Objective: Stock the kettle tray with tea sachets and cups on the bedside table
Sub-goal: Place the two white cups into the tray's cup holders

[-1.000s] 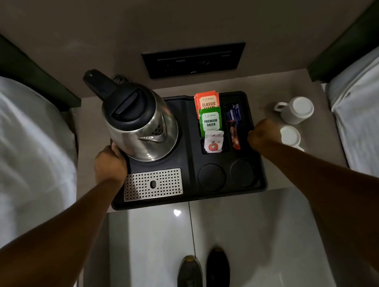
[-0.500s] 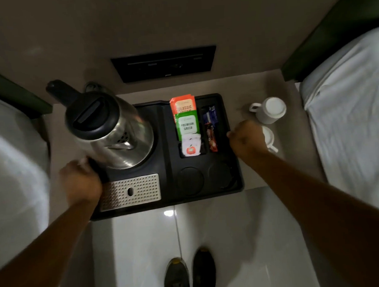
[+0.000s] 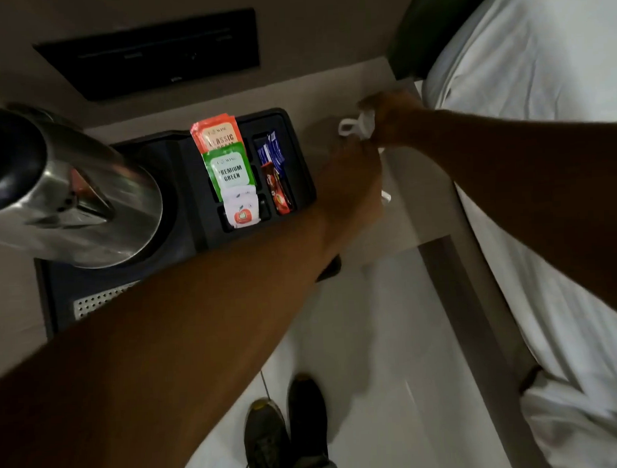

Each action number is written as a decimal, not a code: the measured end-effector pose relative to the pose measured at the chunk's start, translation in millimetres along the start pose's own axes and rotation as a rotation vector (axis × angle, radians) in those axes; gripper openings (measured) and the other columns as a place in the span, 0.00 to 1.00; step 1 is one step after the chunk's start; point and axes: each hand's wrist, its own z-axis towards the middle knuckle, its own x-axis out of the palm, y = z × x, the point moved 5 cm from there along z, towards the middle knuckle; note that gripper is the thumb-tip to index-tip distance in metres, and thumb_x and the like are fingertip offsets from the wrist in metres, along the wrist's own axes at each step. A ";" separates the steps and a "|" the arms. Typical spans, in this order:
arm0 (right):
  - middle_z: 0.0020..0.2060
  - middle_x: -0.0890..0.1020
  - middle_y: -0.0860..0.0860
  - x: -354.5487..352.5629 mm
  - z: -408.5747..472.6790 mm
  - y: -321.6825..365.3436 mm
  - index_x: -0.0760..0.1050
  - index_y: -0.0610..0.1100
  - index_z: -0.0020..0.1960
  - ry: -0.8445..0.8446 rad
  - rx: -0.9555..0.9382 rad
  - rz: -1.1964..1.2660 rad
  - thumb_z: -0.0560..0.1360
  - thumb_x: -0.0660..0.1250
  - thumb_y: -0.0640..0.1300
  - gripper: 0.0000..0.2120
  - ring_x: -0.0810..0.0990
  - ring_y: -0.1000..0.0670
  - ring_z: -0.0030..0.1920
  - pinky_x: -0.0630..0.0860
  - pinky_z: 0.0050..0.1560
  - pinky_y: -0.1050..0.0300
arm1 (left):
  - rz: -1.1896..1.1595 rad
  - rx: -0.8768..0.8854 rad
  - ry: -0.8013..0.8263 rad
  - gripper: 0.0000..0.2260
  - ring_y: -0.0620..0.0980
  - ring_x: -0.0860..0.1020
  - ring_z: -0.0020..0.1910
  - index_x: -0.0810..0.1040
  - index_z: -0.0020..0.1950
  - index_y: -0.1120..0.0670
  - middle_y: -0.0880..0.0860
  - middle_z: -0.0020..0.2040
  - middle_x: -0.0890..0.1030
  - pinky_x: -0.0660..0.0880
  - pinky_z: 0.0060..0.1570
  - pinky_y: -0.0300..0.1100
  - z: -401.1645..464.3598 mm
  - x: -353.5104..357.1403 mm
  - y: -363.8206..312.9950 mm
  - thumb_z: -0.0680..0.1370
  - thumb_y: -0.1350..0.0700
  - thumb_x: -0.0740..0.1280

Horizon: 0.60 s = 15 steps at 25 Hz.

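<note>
Head-cam view looking down at a bedside bench (image 3: 400,209) between two beds. Both bare hands reach to the bench's right side, just right of the black tray (image 3: 192,238).

The right hand (image 3: 392,120) has its grip closed around a white cup (image 3: 361,125); the cup's handle sticks out to the left. The left hand (image 3: 351,186), arm crossing over the tray's front right corner, covers a second cup (image 3: 386,197), of which only a sliver of white shows at the hand's right edge, so can't tell how far that grip is closed or whether it holds the cup.

On the tray: steel kettle (image 3: 61,193) at left, w/ a perforated drip plate (image 3: 96,302) in front. The middle slot holds tea sachets, back to front: orange (image 3: 216,133) ("Classic"), green (image 3: 231,170) ("Premium Green"), white sachets (image 3: 241,211) w/ a red logo. The slot to their right holds blue and red packets (image 3: 275,172).

Dark wall panel (image 3: 150,53) behind; white bed (image 3: 542,155) at right; shoes (image 3: 286,437) on pale floor.
</note>
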 end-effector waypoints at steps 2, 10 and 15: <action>0.68 0.69 0.42 5.5 5.6 -7.8 0.68 0.47 0.70 -0.029 0.023 0.052 0.61 0.80 0.45 0.40 0.68 0.39 0.67 0.66 0.67 0.49 | 0.055 0.087 0.060 0.27 0.59 0.74 0.61 0.69 0.66 0.60 0.61 0.64 0.75 0.72 0.59 0.49 10.1 13.8 0.2 0.73 0.49 0.72; 0.59 0.76 0.45 -17.3 -90.9 7.7 0.70 0.52 0.64 -0.293 -0.007 0.299 0.59 0.80 0.49 0.35 0.76 0.44 0.57 0.73 0.51 0.51 | -0.281 -0.009 -0.017 0.33 0.56 0.77 0.52 0.70 0.60 0.53 0.54 0.57 0.76 0.75 0.44 0.46 -75.4 -38.3 76.3 0.60 0.49 0.80; 0.53 0.73 0.48 53.5 -169.0 96.2 0.67 0.57 0.63 -0.015 -0.074 0.280 0.59 0.79 0.53 0.36 0.75 0.47 0.48 0.73 0.43 0.54 | -0.234 -0.277 0.179 0.39 0.56 0.73 0.63 0.64 0.70 0.51 0.54 0.65 0.72 0.77 0.57 0.52 -166.3 -14.6 148.3 0.64 0.47 0.79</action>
